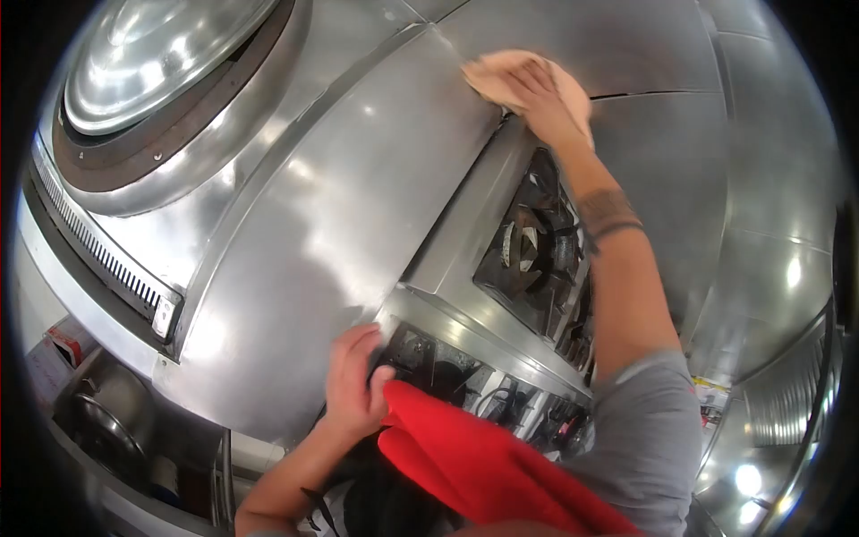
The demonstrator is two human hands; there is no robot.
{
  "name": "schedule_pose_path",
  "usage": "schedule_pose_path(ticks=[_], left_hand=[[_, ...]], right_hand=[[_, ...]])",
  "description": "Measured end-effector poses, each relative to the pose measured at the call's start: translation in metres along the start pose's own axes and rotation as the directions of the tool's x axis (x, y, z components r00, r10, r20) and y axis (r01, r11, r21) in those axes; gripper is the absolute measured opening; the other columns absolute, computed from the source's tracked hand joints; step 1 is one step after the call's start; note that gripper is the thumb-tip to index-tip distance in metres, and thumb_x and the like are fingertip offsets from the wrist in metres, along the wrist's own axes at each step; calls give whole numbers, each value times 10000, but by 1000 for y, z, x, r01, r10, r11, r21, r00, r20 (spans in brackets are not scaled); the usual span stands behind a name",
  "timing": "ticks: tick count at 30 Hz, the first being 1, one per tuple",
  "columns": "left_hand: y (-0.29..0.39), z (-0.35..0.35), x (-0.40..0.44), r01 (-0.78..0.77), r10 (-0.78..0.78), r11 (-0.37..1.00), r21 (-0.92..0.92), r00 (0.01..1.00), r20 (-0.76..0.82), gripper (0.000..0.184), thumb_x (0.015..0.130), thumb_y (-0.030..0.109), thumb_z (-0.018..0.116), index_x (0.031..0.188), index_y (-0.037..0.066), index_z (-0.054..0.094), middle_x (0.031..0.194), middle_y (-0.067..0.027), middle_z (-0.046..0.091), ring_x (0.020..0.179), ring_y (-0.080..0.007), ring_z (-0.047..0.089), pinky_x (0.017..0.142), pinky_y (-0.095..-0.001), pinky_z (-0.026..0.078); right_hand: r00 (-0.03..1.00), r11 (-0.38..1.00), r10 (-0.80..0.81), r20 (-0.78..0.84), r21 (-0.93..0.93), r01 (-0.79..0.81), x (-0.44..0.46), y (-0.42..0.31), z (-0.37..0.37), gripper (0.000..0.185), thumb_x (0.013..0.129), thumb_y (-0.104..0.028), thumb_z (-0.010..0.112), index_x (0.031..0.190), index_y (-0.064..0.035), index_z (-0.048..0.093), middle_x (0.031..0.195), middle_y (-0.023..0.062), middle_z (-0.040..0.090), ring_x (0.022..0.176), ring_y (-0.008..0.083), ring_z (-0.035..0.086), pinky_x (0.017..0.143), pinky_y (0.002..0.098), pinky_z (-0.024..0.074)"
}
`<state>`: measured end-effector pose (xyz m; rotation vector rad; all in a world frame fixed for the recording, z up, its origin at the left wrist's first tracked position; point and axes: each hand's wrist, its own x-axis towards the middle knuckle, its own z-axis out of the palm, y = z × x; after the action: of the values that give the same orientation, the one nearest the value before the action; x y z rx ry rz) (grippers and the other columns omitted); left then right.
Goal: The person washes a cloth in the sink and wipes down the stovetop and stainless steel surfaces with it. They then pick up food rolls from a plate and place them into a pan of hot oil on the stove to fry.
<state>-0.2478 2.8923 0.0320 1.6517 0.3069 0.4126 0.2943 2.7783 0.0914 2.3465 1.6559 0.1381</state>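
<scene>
High on the upright steel panel, my right hand presses a pale orange cloth against the metal. The cloth spreads out around my fingers. Lower down, my left hand is by the front edge of the steel counter, its fingers out and its thumb apart, with nothing seen in it. Red fabric hangs in front of my body, its top beside my left thumb; whether the two touch I cannot tell. Right of the counter is a gas burner under my right forearm.
A large steel lid covers a round, raised cooker at the left. Below it, a metal pot sits on a lower shelf. Burner controls and pipes show under the stove's front edge. Ribbed metal stands at the right.
</scene>
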Motion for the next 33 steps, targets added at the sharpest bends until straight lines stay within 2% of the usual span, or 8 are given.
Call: schedule_pose_path(ticks=[3,10,14,17,21,23,27,33], left_hand=[[2,-34,-13,54,-55,997,58,998,5,379,993,241,565,1241,-46,549,1284,-247,568,1142,-415,565,986,-474,459],[0,-58,-16,64,-61,990,127,998,-27,356,1008,247,546,1198,-53,571,1227,-228,612,1103,-398,591,965,-463,469],[5,-71,-6,103,-95,985,139,993,-68,340,1007,235,541,1187,-51,578,1219,-229,618,1089,-399,597,958,-463,473],[3,-82,-20,174,-156,972,158,981,-118,311,1002,206,543,1174,-49,587,1212,-232,621,1084,-398,600,953,-461,476],[-1,-95,-36,204,-182,958,200,976,-123,272,997,165,543,1157,-46,602,1207,-230,626,1102,-402,602,953,-454,477],[-2,-93,-32,199,-175,960,199,975,-134,262,995,152,543,1154,-46,605,1206,-229,627,1112,-404,601,954,-453,478],[6,-93,-14,120,-73,962,245,979,-190,296,1029,166,480,1194,-54,588,1226,-240,615,1141,-393,595,1011,-450,445],[46,-118,-16,-19,117,949,315,949,-294,339,1058,206,438,1196,-60,597,1249,-237,613,1210,-367,572,1064,-444,415]], right_hand=[[948,799,208,241,-601,-22,-41,7,-86,600,883,-210,603,1473,-141,516,1562,77,436,1524,297,240,1270,452,141],[940,696,48,-337,-664,-273,65,30,-124,586,952,-303,573,1512,-177,455,1561,109,404,1451,402,315,1193,554,247],[954,977,209,216,2,-215,119,-73,-70,603,988,-365,550,1540,-162,413,1581,121,382,1448,396,334,1205,475,258],[967,844,236,-97,513,-154,128,-104,43,685,993,-497,531,1557,-138,380,1588,168,349,1461,381,324,1211,410,260],[914,669,385,-126,721,-182,141,-144,72,434,965,-421,598,1331,-193,644,1494,55,483,1426,321,367,1185,457,280],[961,961,220,-166,205,-184,144,-172,65,679,992,-525,523,1545,-154,393,1586,178,323,1480,379,274,1210,486,220],[903,898,-124,-412,340,279,100,-309,13,339,835,-351,747,1169,-325,694,1400,31,550,1387,322,399,1150,543,277],[973,463,-218,-80,869,175,-30,-515,-53,630,943,-458,583,1490,-161,483,1562,105,400,1501,335,256,1242,474,198]])
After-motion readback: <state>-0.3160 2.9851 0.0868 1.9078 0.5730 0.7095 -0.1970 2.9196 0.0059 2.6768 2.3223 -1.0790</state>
